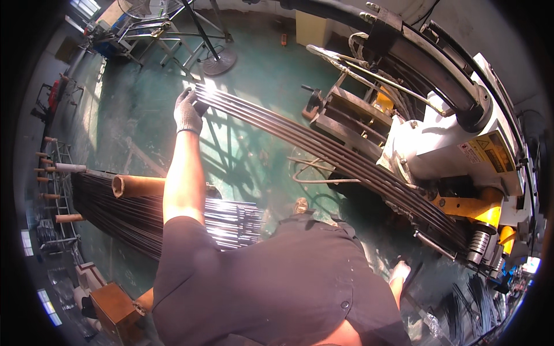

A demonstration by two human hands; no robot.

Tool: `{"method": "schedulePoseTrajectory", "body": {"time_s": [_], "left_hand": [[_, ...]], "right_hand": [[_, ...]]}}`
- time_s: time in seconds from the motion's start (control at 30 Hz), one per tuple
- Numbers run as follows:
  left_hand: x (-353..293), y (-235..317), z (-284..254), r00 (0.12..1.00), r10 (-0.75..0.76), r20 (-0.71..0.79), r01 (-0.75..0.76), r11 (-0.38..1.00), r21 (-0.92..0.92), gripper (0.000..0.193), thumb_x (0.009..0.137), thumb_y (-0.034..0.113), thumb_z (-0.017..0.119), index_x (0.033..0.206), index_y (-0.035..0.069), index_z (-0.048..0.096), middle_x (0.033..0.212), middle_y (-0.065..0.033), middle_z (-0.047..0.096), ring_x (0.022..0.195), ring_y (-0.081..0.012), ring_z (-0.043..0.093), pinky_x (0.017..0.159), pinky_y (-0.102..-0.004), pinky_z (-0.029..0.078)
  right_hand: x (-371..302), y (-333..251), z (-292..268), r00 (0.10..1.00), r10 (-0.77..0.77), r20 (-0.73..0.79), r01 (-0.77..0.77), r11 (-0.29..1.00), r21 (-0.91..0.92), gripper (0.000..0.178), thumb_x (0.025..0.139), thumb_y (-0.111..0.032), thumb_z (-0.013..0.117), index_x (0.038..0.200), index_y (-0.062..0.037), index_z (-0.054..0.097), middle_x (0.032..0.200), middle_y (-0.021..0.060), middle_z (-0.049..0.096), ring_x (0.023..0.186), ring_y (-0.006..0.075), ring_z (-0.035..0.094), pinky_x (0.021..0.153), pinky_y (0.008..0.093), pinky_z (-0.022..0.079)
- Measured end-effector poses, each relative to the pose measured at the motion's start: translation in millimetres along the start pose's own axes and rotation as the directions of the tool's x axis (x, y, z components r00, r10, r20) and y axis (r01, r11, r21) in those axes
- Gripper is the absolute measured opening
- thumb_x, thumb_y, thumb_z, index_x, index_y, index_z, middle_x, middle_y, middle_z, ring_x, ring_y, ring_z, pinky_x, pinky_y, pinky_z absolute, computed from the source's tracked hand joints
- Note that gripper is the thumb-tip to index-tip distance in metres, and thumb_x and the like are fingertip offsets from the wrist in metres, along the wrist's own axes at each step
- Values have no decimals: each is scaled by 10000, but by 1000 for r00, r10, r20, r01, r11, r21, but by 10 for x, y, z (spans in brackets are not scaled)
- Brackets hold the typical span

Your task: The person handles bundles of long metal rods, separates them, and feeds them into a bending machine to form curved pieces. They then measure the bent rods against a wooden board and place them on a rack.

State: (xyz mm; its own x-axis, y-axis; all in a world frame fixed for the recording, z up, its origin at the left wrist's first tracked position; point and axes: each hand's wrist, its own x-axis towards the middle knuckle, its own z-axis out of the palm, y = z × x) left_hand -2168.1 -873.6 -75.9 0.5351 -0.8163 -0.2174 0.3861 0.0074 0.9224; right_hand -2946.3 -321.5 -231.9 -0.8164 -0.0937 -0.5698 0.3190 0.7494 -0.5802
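My left hand [188, 114], in a pale knit glove, is stretched out far ahead with its fingers closed round the ends of several long metal rods [300, 134]. They lie side by side and slant from that hand down to the right, where their other ends reach the machine [444, 150]. Low on the right, close to my body, is my right hand [399, 270]. It looks small and bright in the sunlight, and its fingers are too unclear to show a grip. A dark, narrow thing beside it cannot be made out.
A big bundle of dark rods [121, 213] lies at left, near a brown cardboard tube [138, 186]. More thin rods [476, 305] stand at lower right. A round stand base [219, 61] is on the green floor ahead. A hose [323, 181] loops beside the machine.
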Motion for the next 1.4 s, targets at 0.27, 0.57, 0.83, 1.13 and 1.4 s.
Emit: {"method": "schedulePoseTrajectory", "body": {"time_s": [0.27,0.57,0.83,1.13,1.4], "left_hand": [[65,-122,-82,997,-55,56,55,998,11,381,1127,129,614,1494,35,576,1194,-145,763,1032,-295,789,872,-488,698],[455,-122,8,954,-107,282,152,978,-144,210,1129,120,605,1303,34,682,1215,-169,776,1132,-358,767,1018,-529,633],[1003,126,-950,583,-262,769,398,917,11,499,1194,333,521,1623,83,568,1659,-173,582,1554,-360,522,1357,-566,350],[-225,-36,-228,980,-151,128,164,981,-103,654,1203,501,441,1693,68,452,1787,-188,409,1621,-440,409,1345,-666,328],[-1790,-1584,33,885,-465,-19,459,880,-125,643,1200,413,492,1723,60,372,1795,-192,390,1659,-423,359,1340,-645,364]], "right_hand": [[1090,1096,-374,910,-343,231,409,834,-371,342,1082,-363,632,1113,-35,727,1066,115,778,902,290,740,729,450,566],[206,383,-149,985,-173,11,173,973,-150,486,1015,-394,642,946,77,739,777,177,713,638,328,659,628,507,542],[-37,262,-167,995,-51,81,57,996,-71,360,1030,-363,720,1047,-3,708,884,132,757,687,242,708,680,412,573],[-270,-186,-167,993,-32,113,57,972,-227,506,1044,-492,727,1059,1,840,915,116,828,806,201,739,783,379,564],[795,-86,-617,959,-7,282,149,862,-484,606,1042,-600,617,955,-33,813,878,116,808,814,214,758,775,398,566]]}}
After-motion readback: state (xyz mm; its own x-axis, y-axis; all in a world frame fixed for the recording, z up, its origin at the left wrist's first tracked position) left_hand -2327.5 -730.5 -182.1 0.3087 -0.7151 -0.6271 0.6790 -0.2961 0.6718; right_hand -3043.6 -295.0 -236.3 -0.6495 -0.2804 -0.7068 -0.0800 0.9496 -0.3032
